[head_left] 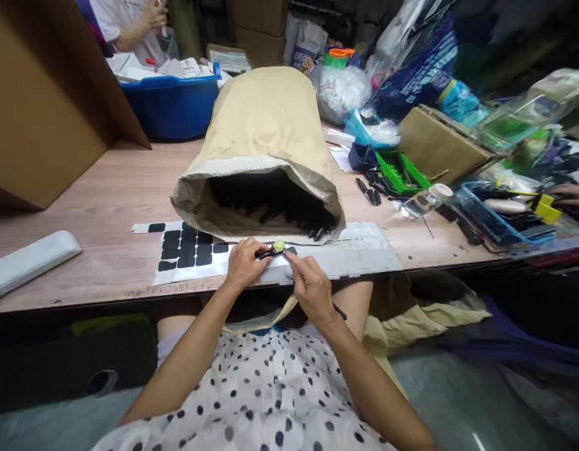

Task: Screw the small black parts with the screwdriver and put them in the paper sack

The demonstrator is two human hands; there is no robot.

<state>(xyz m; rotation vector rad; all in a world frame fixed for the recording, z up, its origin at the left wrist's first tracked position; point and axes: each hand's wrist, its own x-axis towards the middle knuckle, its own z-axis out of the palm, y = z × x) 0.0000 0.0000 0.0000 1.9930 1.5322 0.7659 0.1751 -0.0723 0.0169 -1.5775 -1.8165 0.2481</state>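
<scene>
Black piece [264, 254], pinched in the left hand [246, 263] just in front of the paper sack [268, 116], needs steadying against the slim tool [287, 257] the right hand [312, 288] grips.

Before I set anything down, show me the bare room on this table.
Widest: the tabletop between cardboard box, white case, blue basin and sheet of black patches. A smaller strip lies between the paper sack and black parts. Crowded: around the green tray, and before the sack, where the left hand and right hand work.
</scene>
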